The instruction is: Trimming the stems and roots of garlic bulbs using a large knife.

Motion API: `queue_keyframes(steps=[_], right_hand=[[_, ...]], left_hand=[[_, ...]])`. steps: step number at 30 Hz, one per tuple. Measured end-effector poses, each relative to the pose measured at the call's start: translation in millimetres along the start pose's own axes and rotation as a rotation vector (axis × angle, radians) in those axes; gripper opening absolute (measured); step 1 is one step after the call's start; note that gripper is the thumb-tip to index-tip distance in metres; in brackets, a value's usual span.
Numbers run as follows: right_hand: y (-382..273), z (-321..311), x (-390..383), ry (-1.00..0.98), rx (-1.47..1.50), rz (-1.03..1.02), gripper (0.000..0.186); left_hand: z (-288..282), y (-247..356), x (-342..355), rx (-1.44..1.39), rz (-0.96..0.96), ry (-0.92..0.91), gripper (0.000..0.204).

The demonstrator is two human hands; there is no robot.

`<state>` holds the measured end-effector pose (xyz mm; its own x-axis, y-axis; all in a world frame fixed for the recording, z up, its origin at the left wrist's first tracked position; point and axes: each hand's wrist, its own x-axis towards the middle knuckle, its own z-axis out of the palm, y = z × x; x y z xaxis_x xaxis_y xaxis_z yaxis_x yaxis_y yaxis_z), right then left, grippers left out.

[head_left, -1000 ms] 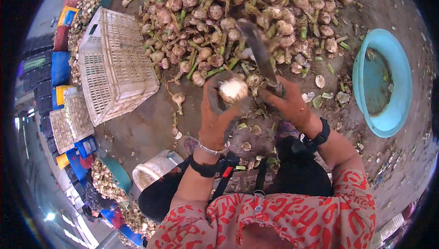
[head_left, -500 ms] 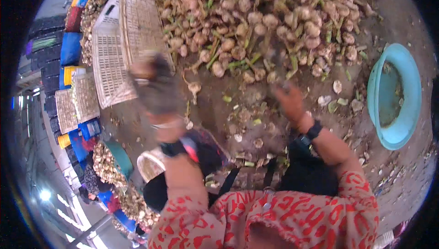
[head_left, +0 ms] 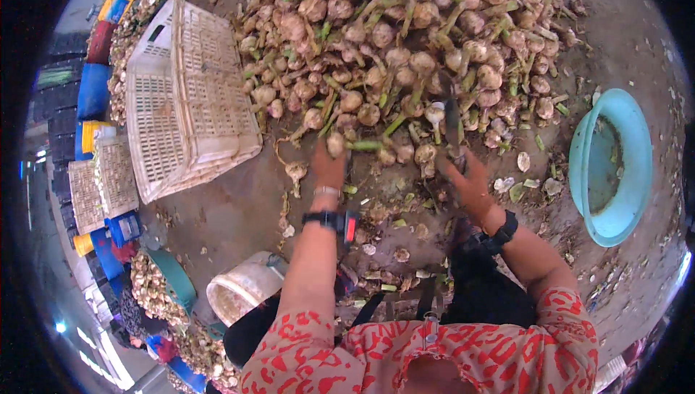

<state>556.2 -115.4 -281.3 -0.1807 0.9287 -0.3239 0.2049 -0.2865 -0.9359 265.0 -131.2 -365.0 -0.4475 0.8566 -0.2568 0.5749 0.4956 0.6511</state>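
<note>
My left hand (head_left: 328, 167) is closed around a garlic bulb (head_left: 335, 144) at the near edge of a large heap of garlic with stalks (head_left: 391, 32); some of its fingers are hidden. To its right, my right hand (head_left: 465, 180) grips a knife, its dark blade (head_left: 452, 115) pointing forward into the heap, beside a pale bulb (head_left: 435, 113) on a short stem. Loose bulbs and cut stalks lie around both hands.
A white slatted crate (head_left: 174, 97) stands left, a turquoise basin (head_left: 622, 198) right. A white bucket (head_left: 235, 289) is by my left leg. Farther left are more crates (head_left: 116, 173), garlic piles (head_left: 148, 285) and a partly visible person (head_left: 127, 311) at lower left.
The white trimmed bulb has left my left hand. That hand swung left toward the crate, blurred, and is now back at the heap on another bulb. My right hand still has the knife.
</note>
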Motion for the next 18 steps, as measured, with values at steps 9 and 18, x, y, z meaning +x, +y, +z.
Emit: queue_keyframes(steps=[9, 18], right_hand=[[-4.0, 23.0, 0.7, -0.222, 0.382, 0.106, 0.043], [-17.1, -36.7, -26.1, -0.13, -0.446, -0.451, 0.049]], left_hand=[[-15.5, 107.4, -97.2, -0.291, 0.102, -0.372, 0.07], [-7.5, 120.4, -97.3, -0.976, -0.109, -0.62, 0.061]])
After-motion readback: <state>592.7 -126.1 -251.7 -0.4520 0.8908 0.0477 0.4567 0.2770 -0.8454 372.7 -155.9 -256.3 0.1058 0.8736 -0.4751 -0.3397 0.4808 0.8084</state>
